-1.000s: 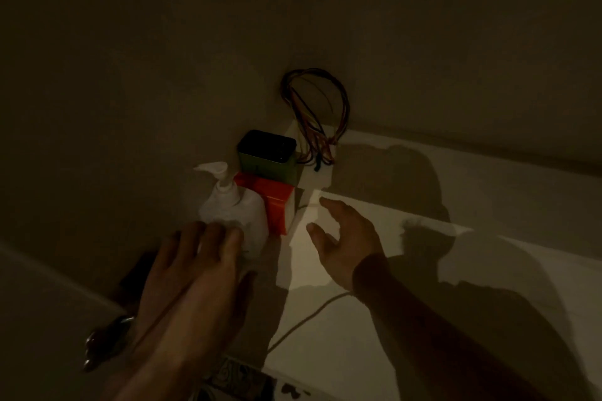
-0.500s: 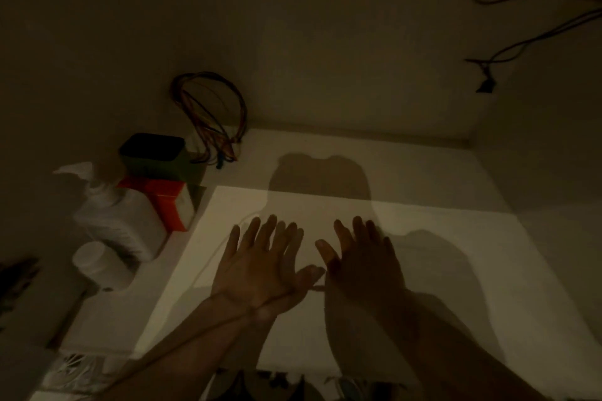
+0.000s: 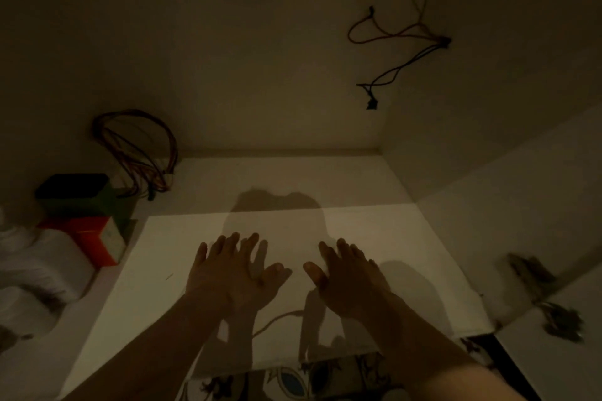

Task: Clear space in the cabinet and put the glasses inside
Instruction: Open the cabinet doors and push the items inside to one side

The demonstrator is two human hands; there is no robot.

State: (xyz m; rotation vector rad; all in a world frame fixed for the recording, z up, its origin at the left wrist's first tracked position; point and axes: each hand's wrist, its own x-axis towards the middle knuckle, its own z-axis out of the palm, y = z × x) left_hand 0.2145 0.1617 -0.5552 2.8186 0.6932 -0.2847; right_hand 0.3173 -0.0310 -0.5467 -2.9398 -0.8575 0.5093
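I look into a dim white cabinet with a pale shelf floor [image 3: 374, 238]. My left hand [image 3: 234, 270] and my right hand [image 3: 348, 280] hover side by side over the middle of the shelf, palms down, fingers spread, holding nothing. Pushed to the left wall stand a white pump bottle [image 3: 39, 257], a red box [image 3: 88, 234] and a green box with a black top [image 3: 75, 192]. No glasses are in view.
A coil of coloured wires [image 3: 136, 146] hangs in the back left corner. More wires [image 3: 397, 52] dangle on the back wall at the upper right. A hinge [image 3: 534, 273] sits on the right side panel. Patterned floor [image 3: 293, 381] shows below the shelf's front edge.
My left hand left the pump bottle and both hands came together over the shelf's middle. The view swung right, so the boxes and bottle now sit at the far left.
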